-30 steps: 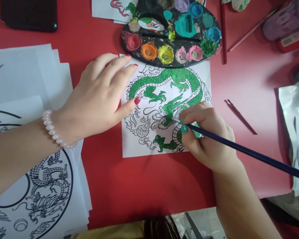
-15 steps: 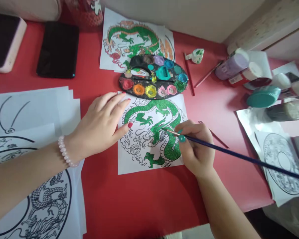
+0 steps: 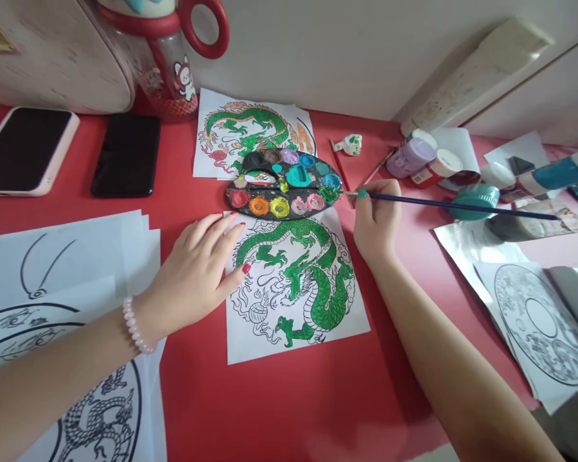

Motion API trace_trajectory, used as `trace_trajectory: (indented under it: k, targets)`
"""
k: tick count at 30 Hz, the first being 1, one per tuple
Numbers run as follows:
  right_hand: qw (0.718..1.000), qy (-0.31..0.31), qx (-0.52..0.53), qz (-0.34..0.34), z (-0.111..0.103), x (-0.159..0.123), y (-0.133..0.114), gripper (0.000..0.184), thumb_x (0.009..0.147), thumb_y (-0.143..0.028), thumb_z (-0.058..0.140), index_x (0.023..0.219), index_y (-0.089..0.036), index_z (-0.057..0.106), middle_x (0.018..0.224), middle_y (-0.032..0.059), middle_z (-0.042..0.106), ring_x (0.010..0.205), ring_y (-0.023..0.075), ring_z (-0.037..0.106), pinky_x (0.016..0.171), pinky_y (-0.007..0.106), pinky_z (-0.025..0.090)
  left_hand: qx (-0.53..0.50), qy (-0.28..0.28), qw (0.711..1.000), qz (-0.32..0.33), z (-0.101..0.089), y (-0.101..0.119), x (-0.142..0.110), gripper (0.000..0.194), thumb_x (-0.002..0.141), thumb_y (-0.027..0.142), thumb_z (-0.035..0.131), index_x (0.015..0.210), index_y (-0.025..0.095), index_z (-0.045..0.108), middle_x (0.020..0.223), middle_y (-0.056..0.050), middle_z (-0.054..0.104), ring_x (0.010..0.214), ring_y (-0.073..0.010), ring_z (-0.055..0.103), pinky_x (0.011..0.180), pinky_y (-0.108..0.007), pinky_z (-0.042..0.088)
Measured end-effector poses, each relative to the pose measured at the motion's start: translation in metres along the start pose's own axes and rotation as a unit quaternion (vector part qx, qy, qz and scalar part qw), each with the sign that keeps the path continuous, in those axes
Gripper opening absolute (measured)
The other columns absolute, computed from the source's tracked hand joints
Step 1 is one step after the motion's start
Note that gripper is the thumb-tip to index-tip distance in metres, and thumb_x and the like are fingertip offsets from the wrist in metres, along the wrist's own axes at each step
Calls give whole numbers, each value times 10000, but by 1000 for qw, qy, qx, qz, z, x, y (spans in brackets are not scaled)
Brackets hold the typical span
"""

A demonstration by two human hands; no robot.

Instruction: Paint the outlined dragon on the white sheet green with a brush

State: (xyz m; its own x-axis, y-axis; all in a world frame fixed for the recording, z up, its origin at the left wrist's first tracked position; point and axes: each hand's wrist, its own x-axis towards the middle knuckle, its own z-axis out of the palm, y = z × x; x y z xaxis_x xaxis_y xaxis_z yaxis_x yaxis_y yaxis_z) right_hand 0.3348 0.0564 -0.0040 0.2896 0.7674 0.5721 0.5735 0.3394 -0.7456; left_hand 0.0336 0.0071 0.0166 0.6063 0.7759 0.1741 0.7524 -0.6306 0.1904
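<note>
My right hand (image 3: 378, 221) is closed around a thin paintbrush (image 3: 428, 203) with a dark blue handle. The brush tip reaches the green paint well at the right edge of a black oval palette (image 3: 264, 187). My left hand (image 3: 205, 266) lies flat, fingers apart, with its fingertips over the left edge of a dragon drawing (image 3: 250, 343). That dragon's body is painted green, while the flames, clouds and belly are uncoloured. Overlapping the palette's far side is a second dragon picture (image 3: 207, 157), coloured green, orange and red.
At the back left are two phones (image 3: 26, 151) (image 3: 126, 157) and a red-handled cup (image 3: 166, 70). Paint bottles (image 3: 411, 154) and a teal-lidded jar (image 3: 474, 200) crowd the right. Printed sheets (image 3: 135, 256) lie left, more (image 3: 542, 327) lie right. A thin red stick (image 3: 340, 167) rests behind the palette.
My right hand has moved the paintbrush up from the dragon drawing to the palette's green paint. My left hand stays on the paper. The camera view has tilted up, showing more of the cup.
</note>
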Motion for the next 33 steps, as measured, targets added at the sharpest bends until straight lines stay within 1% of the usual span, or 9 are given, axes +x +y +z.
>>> trace_trajectory:
  k: [4,10,13,17,22,23,26,29,33]
  targets:
    - [998,-21,-35,-42,5,9,10,88,797,-183,560,783,-206,476,632,-33,508,540,96,479,507,255,355,-7,-4,1000,-3,1,0,0,562,931,423,318,1365,73,392,1433,-149,410,1318,-322,356,1095,-533,352]
    - [983,-90,-157,17,2,5,-6,111,796,-169,534,768,-219,440,628,-15,488,515,104,399,510,286,321,-12,-9,1000,-5,0,0,-1,555,932,401,343,1379,74,371,1450,-149,386,1329,-320,338,1103,-531,336]
    - [983,-81,-164,19,2,5,-8,110,793,-171,514,764,-224,422,637,-5,482,515,112,398,507,296,321,-11,-5,1000,-3,-1,0,0,560,939,409,326,1368,54,385,1434,-156,402,1322,-324,342,1098,-530,338]
    - [982,-100,-161,17,3,8,-5,113,774,-158,523,770,-226,432,617,-11,465,499,113,384,507,304,327,-8,-6,1000,1,-2,1,1,563,937,404,329,1362,41,392,1428,-164,405,1314,-328,348,1091,-531,344]
    - [996,-31,-78,-21,-4,-8,-20,134,791,-132,523,748,-218,430,672,17,490,600,130,476,562,320,383,-12,-20,1000,-8,-2,1,1,569,930,390,336,1382,47,367,1443,-156,388,1321,-325,339,1104,-522,324]
    - [998,-41,-50,-22,-6,-16,-28,118,801,-123,509,769,-214,440,693,21,500,617,129,484,568,316,391,-13,-23,1000,-10,-2,1,1,571,930,393,337,1386,50,362,1446,-154,384,1323,-324,335,1107,-521,320]
    - [993,-119,5,-27,-16,-50,-56,79,834,-129,463,821,-206,453,745,21,539,634,114,509,562,288,410,-16,-31,999,-11,-1,0,0,581,933,413,335,1391,56,356,1453,-153,372,1328,-329,325,1104,-523,316]
    - [963,-250,81,-66,-25,-79,-81,134,809,-77,461,846,-201,428,744,16,528,633,97,513,516,240,412,-17,-30,999,-11,-1,0,0,585,933,424,337,1386,55,361,1456,-158,366,1326,-334,324,1104,-527,309]
    - [947,-293,71,-109,-27,-92,-97,224,756,-1,456,857,-197,420,706,9,506,649,102,507,545,250,453,-17,-32,999,-15,-1,1,1,569,934,406,332,1380,54,365,1452,-164,365,1330,-331,318,1111,-519,298]
